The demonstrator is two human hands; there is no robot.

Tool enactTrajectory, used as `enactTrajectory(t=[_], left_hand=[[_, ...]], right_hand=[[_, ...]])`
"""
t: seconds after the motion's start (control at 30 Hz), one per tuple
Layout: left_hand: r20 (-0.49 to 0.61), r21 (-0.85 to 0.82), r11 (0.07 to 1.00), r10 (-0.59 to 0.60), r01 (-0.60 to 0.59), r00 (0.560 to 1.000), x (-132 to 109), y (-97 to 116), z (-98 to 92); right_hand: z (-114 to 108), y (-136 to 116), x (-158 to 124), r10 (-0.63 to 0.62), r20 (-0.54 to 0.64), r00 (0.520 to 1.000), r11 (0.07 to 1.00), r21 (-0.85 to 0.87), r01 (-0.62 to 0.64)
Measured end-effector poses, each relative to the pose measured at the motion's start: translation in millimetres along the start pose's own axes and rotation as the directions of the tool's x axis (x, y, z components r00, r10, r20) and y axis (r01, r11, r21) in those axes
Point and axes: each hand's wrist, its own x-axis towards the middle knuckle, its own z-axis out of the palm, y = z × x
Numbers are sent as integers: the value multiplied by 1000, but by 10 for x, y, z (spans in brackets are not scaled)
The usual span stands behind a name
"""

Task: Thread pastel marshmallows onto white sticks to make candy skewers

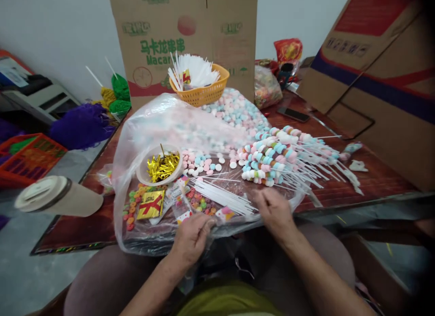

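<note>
My left hand (193,237) is closed at the table's near edge, its fingers pinching clear plastic at the front of the large plastic bag (124,171). To the right, my right hand (276,212) is closed too; what its fingers hold is hidden. Between and beyond the hands lie white sticks (220,196), coloured candy rings (200,202) and a patterned wrapper (224,213). Skewers of pastel marshmallows (268,155) are piled just past my right hand. Loose pink, blue and white marshmallows (199,162) spread over the bag behind the sticks.
A bowl of gold twist ties (140,171) and a yellow packet (151,205) are on the left, near a lidded cup (78,199). At the back, an orange basket (200,96) of white sticks stands before a carton (231,40). A phone (292,114) lies near another carton (377,94).
</note>
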Motion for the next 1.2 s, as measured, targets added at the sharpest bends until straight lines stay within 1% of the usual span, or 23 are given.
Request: enactTrajectory(t=[0.03, 0.07, 0.13, 0.17, 0.23, 0.3, 0.37, 0.47, 0.53, 0.57, 0.6, 0.67, 0.7, 0.73, 0.77, 0.83, 0.93, 1.03, 1.1, 1.2], left_hand=[[-38, 3, 1000, 12, -11, 999, 11, -32, -16], [-73, 7, 1000, 30, -30, 997, 23, -64, -33], [-133, 32, 996, 91, -87, 987, 46, -121, -67], [-155, 51, 992, 124, -118, 980, 56, -145, -82], [-187, 89, 982, 182, -168, 965, 72, -184, -105], [-205, 121, 975, 209, -187, 956, 80, -213, -121], [-224, 143, 973, 209, -180, 952, 82, -232, -136], [-229, 141, 980, 167, -137, 959, 78, -237, -169], [-220, 133, 985, 141, -113, 965, 72, -235, -200], [-214, 131, 985, 135, -109, 967, 70, -234, -218], [-211, 132, 985, 135, -109, 968, 68, -236, -236], [-206, 137, 984, 140, -113, 969, 71, -242, -274], [-200, 140, 983, 147, -120, 969, 76, -246, -294], [-193, 141, 982, 153, -127, 969, 83, -248, -314], [-189, 142, 980, 164, -139, 968, 92, -249, -334], [-180, 147, 976, 189, -163, 965, 111, -244, -378], [-163, 167, 972, 191, -164, 968, 133, -229, -442], [-123, 188, 972, 164, -139, 979, 149, -204, -490], [-78, 199, 969, 168, -150, 983, 161, -184, -505], [-27, 213, 961, 189, -179, 982, 180, -162, -503]], right_hand=[[-84, 130, 114, -20, -46, 999, 986, -164, 12], [-171, 253, 219, -56, -47, 997, 944, -328, 37], [-323, 442, 378, -140, -16, 990, 809, -579, 105], [-379, 500, 428, -176, 0, 984, 756, -641, 135], [-442, 544, 473, -230, -16, 973, 697, -701, 153], [-446, 530, 471, -232, -24, 972, 669, -730, 141], [-420, 512, 455, -196, 28, 980, 653, -742, 152], [-414, 545, 463, -169, 152, 974, 662, -715, 227], [-471, 582, 493, -223, 192, 956, 700, -651, 294], [-515, 588, 508, -274, 183, 944, 738, -589, 329], [-565, 579, 519, -332, 150, 931, 785, -503, 361], [-669, 511, 512, -421, 37, 906, 864, -289, 413], [-716, 456, 493, -445, -18, 895, 880, -193, 434], [-756, 394, 463, -464, -53, 884, 882, -122, 456], [-789, 331, 427, -484, -63, 873, 874, -77, 479], [-835, 227, 354, -526, -44, 849, 850, -37, 525], [-871, 168, 282, -589, 6, 808, 808, -7, 589], [-887, 197, 257, -639, 23, 769, 767, -43, 640], [-887, 223, 247, -646, 34, 762, 760, -63, 647], [-890, 239, 230, -638, 63, 767, 767, -31, 641]])
